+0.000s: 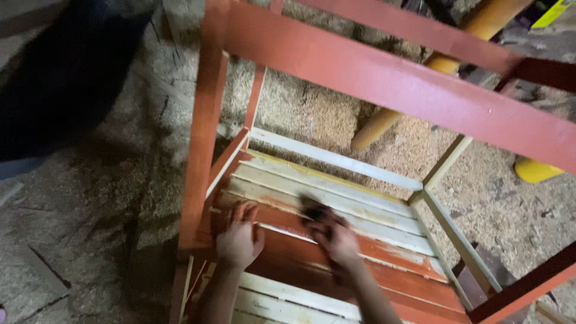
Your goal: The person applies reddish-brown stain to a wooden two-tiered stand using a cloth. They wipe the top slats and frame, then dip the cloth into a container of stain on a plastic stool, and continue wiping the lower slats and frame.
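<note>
Left hand (pixel 239 240) lay flat, fingers spread and released, on a red-painted slat of the slatted wooden shelf (pixel 336 198) low inside the red-painted wooden frame (pixel 384 78). Right hand (pixel 336 243) clenched a dark, blurred brush (pixel 313 210), its tip touching the half-painted slats. Sawdust-strewn floor (pixel 90 198) lay around.

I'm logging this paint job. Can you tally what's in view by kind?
hands: 2, the left hand and the right hand
wooden frame, partly painted red: 1
dark tool, blurred, in the right hand: 1
orange pole: 1
yellow object: 1
Total: 6
</note>
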Demonstrator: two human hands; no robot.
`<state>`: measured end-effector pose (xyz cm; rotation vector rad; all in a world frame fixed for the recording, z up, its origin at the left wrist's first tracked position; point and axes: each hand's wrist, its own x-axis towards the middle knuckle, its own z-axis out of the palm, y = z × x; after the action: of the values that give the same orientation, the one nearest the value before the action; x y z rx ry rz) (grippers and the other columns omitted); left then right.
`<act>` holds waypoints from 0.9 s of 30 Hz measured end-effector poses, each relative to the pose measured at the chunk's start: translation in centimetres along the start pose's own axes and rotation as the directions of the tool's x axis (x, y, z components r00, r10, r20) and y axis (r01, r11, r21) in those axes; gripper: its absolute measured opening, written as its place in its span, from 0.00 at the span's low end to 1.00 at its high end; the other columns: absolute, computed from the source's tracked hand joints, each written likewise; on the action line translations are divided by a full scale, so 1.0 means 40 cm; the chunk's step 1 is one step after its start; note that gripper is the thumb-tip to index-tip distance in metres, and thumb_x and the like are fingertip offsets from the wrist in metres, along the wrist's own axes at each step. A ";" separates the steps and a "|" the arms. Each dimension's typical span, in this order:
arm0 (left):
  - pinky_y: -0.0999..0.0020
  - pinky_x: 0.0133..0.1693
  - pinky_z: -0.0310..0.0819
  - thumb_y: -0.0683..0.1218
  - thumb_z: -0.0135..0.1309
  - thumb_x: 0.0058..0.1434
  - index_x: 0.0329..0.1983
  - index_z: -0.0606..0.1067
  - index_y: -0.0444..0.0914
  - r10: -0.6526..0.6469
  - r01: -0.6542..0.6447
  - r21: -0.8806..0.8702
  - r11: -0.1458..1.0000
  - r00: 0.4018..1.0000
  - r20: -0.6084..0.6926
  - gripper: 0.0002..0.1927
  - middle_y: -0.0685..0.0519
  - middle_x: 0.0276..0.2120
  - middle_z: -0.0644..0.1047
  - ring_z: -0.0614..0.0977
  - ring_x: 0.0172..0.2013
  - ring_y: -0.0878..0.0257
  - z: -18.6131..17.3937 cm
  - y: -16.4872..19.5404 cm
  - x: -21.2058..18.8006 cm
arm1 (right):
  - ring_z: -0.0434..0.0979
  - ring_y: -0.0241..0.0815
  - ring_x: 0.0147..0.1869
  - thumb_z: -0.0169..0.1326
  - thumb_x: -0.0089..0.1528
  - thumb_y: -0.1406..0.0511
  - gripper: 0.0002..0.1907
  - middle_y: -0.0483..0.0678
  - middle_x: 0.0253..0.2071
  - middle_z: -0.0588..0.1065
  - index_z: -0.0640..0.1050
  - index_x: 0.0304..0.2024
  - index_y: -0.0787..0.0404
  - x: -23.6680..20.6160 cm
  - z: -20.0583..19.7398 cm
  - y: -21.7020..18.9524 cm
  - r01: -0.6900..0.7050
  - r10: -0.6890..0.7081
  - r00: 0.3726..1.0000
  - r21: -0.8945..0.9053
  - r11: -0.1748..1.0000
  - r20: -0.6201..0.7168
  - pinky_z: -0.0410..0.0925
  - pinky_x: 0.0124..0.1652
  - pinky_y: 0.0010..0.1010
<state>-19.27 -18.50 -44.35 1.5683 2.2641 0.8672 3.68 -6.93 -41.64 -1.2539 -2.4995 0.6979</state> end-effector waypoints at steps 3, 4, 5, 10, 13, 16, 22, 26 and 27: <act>0.47 0.63 0.67 0.51 0.51 0.54 0.61 0.71 0.47 -0.034 0.060 0.363 0.930 0.997 -0.075 0.28 0.55 0.62 0.68 0.73 0.60 0.48 -0.025 -0.029 0.013 | 0.71 0.57 0.63 0.59 0.57 0.50 0.20 0.50 0.55 0.77 0.81 0.52 0.36 -0.032 -0.031 0.091 -0.308 0.314 0.949 -0.237 0.921 -0.011 0.63 0.64 0.45; 0.47 0.63 0.65 0.50 0.50 0.55 0.63 0.70 0.46 -0.024 0.068 0.332 0.941 0.991 -0.135 0.29 0.52 0.64 0.67 0.72 0.60 0.46 -0.025 -0.034 0.014 | 0.71 0.57 0.62 0.60 0.56 0.49 0.23 0.54 0.56 0.75 0.78 0.55 0.36 -0.034 -0.031 0.105 -0.369 0.374 0.926 -0.307 0.877 -0.043 0.63 0.64 0.47; 0.47 0.62 0.63 0.50 0.49 0.55 0.65 0.69 0.44 -0.018 0.077 0.302 0.950 0.981 -0.193 0.31 0.49 0.66 0.65 0.70 0.61 0.44 -0.023 -0.038 0.013 | 0.70 0.58 0.62 0.61 0.56 0.47 0.27 0.58 0.58 0.73 0.76 0.58 0.36 -0.032 -0.024 0.107 -0.427 0.431 0.899 -0.371 0.824 -0.077 0.63 0.64 0.48; 0.49 0.65 0.57 0.47 0.46 0.57 0.73 0.60 0.36 0.015 0.023 0.160 0.987 0.971 -0.237 0.37 0.42 0.73 0.58 0.61 0.70 0.42 -0.014 -0.056 0.013 | 0.71 0.65 0.56 0.62 0.53 0.55 0.52 0.62 0.54 0.73 0.52 0.73 0.59 0.038 0.075 -0.044 -0.172 0.147 0.973 -0.132 0.976 -0.176 0.67 0.56 0.55; 0.51 0.66 0.56 0.46 0.44 0.54 0.75 0.56 0.32 0.020 0.011 0.174 0.985 0.984 -0.179 0.42 0.41 0.74 0.54 0.56 0.72 0.42 -0.013 -0.068 0.026 | 0.72 0.67 0.57 0.61 0.57 0.59 0.37 0.65 0.58 0.72 0.64 0.68 0.52 0.135 0.153 -0.204 -0.102 0.102 0.994 -0.022 0.995 0.037 0.69 0.50 0.53; 0.50 0.63 0.59 0.48 0.45 0.55 0.72 0.59 0.35 0.017 0.026 0.272 0.962 0.988 -0.154 0.39 0.41 0.73 0.57 0.59 0.69 0.42 -0.021 -0.078 0.044 | 0.72 0.65 0.55 0.63 0.56 0.54 0.28 0.58 0.49 0.77 0.74 0.57 0.50 0.245 0.201 -0.331 0.046 -0.030 0.988 -0.104 0.993 0.150 0.64 0.55 0.61; 0.47 0.57 0.66 0.52 0.46 0.57 0.66 0.65 0.40 -0.126 0.118 0.185 0.976 0.991 0.036 0.32 0.43 0.69 0.62 0.66 0.62 0.42 -0.031 -0.075 0.049 | 0.74 0.63 0.53 0.59 0.57 0.54 0.30 0.55 0.52 0.75 0.71 0.60 0.53 0.318 0.163 -0.333 0.091 -0.121 0.966 -0.140 0.986 -0.228 0.70 0.46 0.53; 0.46 0.53 0.70 0.55 0.47 0.58 0.63 0.69 0.43 -0.289 0.263 0.131 0.956 0.926 0.242 0.29 0.43 0.67 0.65 0.71 0.58 0.42 -0.030 -0.069 0.044 | 0.66 0.60 0.62 0.59 0.61 0.52 0.33 0.59 0.62 0.65 0.66 0.67 0.43 0.278 0.100 -0.233 -0.415 0.509 0.844 -0.398 0.818 0.167 0.68 0.51 0.50; 0.46 0.52 0.71 0.55 0.47 0.58 0.62 0.70 0.44 -0.323 0.299 0.123 0.946 0.900 0.294 0.28 0.44 0.66 0.66 0.72 0.57 0.42 -0.028 -0.072 0.043 | 0.68 0.61 0.61 0.60 0.60 0.54 0.33 0.58 0.60 0.68 0.66 0.66 0.46 0.274 0.096 -0.216 -0.377 0.416 0.901 -0.256 0.890 0.121 0.68 0.51 0.49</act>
<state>-22.71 -18.00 -44.99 1.2162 2.2467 0.4199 -10.35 -3.71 -40.20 -1.9047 -2.5361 0.6434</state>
